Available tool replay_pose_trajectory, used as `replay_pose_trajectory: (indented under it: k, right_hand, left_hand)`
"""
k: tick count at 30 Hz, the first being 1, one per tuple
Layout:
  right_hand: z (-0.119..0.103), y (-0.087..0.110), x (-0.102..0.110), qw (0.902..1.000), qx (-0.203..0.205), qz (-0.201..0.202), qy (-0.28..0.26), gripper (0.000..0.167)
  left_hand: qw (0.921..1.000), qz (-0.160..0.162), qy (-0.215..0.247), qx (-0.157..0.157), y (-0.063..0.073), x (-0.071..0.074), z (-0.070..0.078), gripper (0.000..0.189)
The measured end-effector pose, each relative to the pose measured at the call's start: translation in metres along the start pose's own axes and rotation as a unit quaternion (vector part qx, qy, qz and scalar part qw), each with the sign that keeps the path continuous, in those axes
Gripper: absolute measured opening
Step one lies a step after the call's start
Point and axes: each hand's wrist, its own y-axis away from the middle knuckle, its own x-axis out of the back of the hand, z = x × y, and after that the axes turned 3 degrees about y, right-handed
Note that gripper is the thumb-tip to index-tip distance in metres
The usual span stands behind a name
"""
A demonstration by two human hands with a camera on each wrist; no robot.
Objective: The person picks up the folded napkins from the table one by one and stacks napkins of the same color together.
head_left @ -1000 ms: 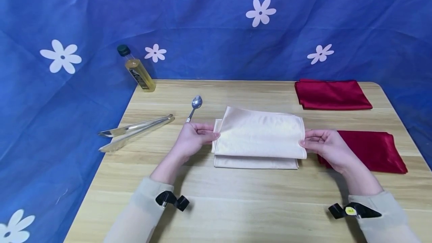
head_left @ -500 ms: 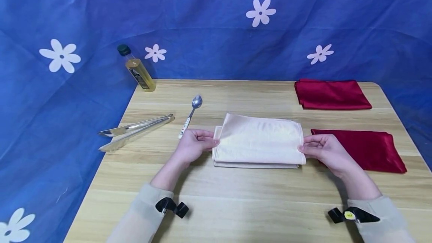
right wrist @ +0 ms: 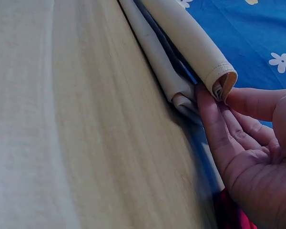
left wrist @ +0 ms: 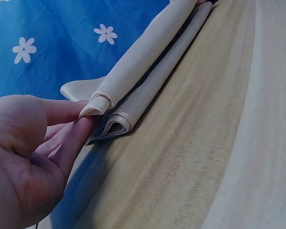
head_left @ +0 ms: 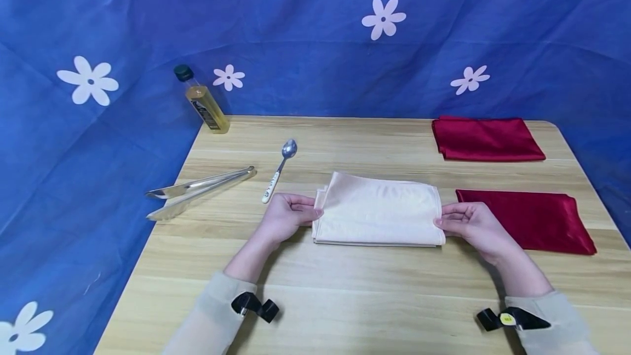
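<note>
A cream folded cloth napkin (head_left: 379,212) is at the middle of the table. My left hand (head_left: 288,217) pinches its left edge between thumb and fingers, and my right hand (head_left: 470,226) pinches the right edge. In the left wrist view, the pinched upper fold (left wrist: 143,57) stands slightly above a lower folded layer (left wrist: 148,90), with a dark gap between them. From the right wrist, the same gap shows beneath the rolled upper edge (right wrist: 195,43). The far side of the lower layer is hidden under the upper one.
Two dark red folded cloths, a back one (head_left: 488,140) and a nearer one (head_left: 537,221), lie to the right. A spoon (head_left: 280,170) and metal tongs (head_left: 202,190) are on the left. An oil bottle (head_left: 206,106) stands at the back left corner.
Both hands have come down and toward the person with the upper fold. Its front edge now covers the lower layer that showed below it. The spoon's handle has come into view.
</note>
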Motion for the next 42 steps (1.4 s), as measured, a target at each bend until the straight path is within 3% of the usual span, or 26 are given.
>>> replay_pose_trajectory:
  k: [8,18,23,27,42]
  right_hand:
    - [0.002,0.002,0.0,0.9999,-0.001,-0.016,-0.002,0.027]
    - [-0.002,0.001,0.001,0.9989,-0.038,-0.022,0.019,0.034]
    - [-0.008,-0.004,0.0,0.9976,-0.039,-0.007,0.057,0.039]
    - [-0.011,-0.007,-0.002,0.9966,-0.035,0.007,0.074,0.038]
    - [-0.014,-0.006,-0.008,0.9965,-0.031,0.029,0.071,0.036]
  left_hand:
    - [0.9998,0.006,-0.013,0.017,-0.002,-0.002,-0.004,0.027]
    - [0.9993,-0.004,-0.008,0.036,-0.006,-0.001,-0.004,0.032]
    - [0.9996,-0.001,0.014,0.023,-0.006,0.002,-0.001,0.032]
    - [0.9999,0.0,0.004,0.01,-0.007,0.004,0.0,0.031]
    - [0.9997,0.012,-0.02,0.006,-0.012,0.002,-0.001,0.028]
